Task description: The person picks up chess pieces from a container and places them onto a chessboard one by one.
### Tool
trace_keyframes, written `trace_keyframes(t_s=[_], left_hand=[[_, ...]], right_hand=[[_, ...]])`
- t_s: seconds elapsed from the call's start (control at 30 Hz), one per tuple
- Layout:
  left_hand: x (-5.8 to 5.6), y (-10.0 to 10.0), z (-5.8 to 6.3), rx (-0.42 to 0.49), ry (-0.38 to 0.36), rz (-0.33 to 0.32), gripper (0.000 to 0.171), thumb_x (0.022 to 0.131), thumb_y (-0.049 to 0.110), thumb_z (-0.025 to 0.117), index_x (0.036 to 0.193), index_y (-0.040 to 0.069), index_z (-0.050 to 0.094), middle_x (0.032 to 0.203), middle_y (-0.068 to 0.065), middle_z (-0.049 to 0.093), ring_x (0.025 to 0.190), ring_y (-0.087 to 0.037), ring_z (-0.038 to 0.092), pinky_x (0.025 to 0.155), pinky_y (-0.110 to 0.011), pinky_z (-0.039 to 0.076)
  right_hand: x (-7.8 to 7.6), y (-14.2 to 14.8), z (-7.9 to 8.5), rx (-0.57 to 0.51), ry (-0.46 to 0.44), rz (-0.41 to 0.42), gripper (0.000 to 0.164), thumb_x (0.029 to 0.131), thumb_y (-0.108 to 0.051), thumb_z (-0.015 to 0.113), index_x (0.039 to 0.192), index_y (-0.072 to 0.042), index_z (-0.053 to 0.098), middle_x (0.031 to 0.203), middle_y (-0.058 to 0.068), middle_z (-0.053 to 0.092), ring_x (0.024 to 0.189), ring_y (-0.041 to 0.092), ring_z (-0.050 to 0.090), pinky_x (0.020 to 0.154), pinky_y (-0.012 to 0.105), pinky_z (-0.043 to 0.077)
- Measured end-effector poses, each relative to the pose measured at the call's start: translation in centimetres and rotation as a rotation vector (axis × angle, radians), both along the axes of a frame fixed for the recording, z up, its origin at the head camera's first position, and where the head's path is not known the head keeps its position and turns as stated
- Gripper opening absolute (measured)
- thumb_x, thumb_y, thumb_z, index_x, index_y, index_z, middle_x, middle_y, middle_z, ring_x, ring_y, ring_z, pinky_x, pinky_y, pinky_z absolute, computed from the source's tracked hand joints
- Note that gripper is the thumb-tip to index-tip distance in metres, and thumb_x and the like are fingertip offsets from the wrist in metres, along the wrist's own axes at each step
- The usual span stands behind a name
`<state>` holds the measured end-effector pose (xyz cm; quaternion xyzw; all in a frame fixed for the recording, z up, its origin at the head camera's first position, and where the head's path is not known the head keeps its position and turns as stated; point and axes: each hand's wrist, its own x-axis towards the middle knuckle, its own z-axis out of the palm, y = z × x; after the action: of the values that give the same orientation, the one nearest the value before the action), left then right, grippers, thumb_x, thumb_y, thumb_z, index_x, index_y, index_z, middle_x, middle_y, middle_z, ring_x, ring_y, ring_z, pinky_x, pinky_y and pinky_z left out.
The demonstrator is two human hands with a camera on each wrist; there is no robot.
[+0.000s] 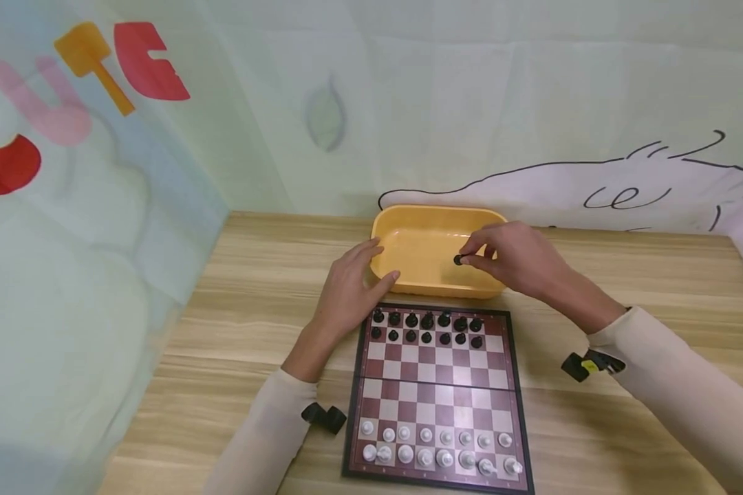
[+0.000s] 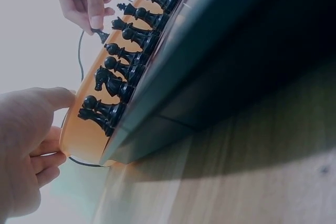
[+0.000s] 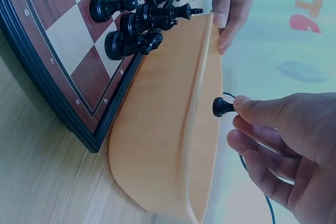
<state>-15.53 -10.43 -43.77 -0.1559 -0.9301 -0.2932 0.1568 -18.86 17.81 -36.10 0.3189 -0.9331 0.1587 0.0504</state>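
A black chess piece (image 3: 222, 107) is pinched between thumb and fingertip of my right hand (image 1: 523, 260), base outward; its top is hidden. That hand is over the right side of a yellow plastic tub (image 1: 441, 288). My left hand (image 1: 351, 289) holds the tub's left end, thumb and fingers at the rim. Just in front of the tub lies a chessboard (image 1: 436, 375). Two rows of black chess pieces (image 2: 113, 85) stand along its far edge, the far-right squares bare. White chess pieces (image 1: 425, 456) stand in two rows along the near edge.
Everything rests on a wood-grain table (image 1: 254, 275). Behind it hangs a printed cloth backdrop (image 1: 470, 103) with letters and line drawings, close to the tub's far side. Dark straps with small devices (image 1: 325, 417) sit on both sleeves.
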Motion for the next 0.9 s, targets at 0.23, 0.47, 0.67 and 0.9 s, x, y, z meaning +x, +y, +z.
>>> trace_keyframes(t_s=[0.23,0.47,0.67,0.9], left_hand=[[0.2,0.0,0.1,0.001,-0.002,-0.006,0.057,0.089,0.049,0.058,0.128,0.007,0.056,0.141,-0.004,0.046,0.130,-0.015,0.035,0.105,-0.039,0.028],[0.1,-0.1,0.0,0.007,0.001,-0.009,0.057,0.089,0.049,0.058,0.128,0.006,0.056,0.141,-0.005,0.046,0.130,-0.016,0.035,0.105,-0.040,0.028],[-0.1,-0.2,-0.1,0.007,0.006,-0.008,0.058,0.089,0.049,0.058,0.128,0.007,0.056,0.142,-0.005,0.046,0.130,-0.016,0.035,0.105,-0.040,0.028],[-0.2,-0.3,-0.2,0.011,0.011,-0.010,0.058,0.089,0.050,0.058,0.128,0.007,0.056,0.141,-0.004,0.046,0.130,-0.015,0.035,0.105,-0.039,0.028]], right_hand=[[0.9,0.8,0.4,-0.014,0.008,-0.001,0.012,0.083,-0.028,0.071,0.094,-0.022,0.074,0.086,-0.014,0.068,0.068,0.003,0.055,0.054,0.026,0.045],[1.7,1.1,0.6,-0.013,0.065,0.026,0.012,0.081,-0.029,0.073,0.092,-0.023,0.074,0.083,-0.017,0.066,0.064,0.001,0.051,0.053,0.024,0.043],[2.6,1.3,0.5,-0.012,0.061,0.005,0.013,0.080,-0.029,0.075,0.092,-0.024,0.073,0.083,-0.016,0.066,0.066,0.001,0.051,0.054,0.024,0.043],[3.4,1.7,0.5,-0.021,0.036,-0.017,0.011,0.081,-0.027,0.074,0.091,-0.025,0.072,0.083,-0.016,0.065,0.068,0.001,0.052,0.055,0.025,0.044]])
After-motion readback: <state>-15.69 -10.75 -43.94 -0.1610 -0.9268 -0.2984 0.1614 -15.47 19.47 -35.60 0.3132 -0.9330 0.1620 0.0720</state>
